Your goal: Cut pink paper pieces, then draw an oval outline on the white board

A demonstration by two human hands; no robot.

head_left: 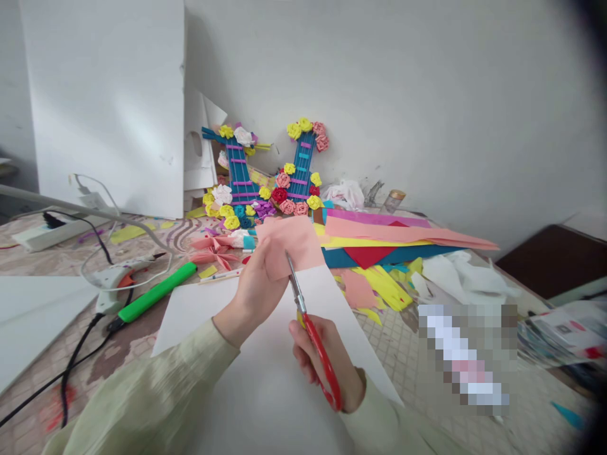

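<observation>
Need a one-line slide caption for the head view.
Left hand holds pink paper, right hand holds red-handled scissors at it, with flower-trimmed blue crafts behind.

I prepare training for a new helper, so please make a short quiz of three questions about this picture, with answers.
1. True or false: the left hand holds a piece of pink paper.
2. What colour are the handles of the scissors in the right hand? A) blue; B) red; C) black.
3. Fill in: the long object lying beside the glue gun is bright ____.

Key: 1. True. 2. B. 3. Green.
</observation>
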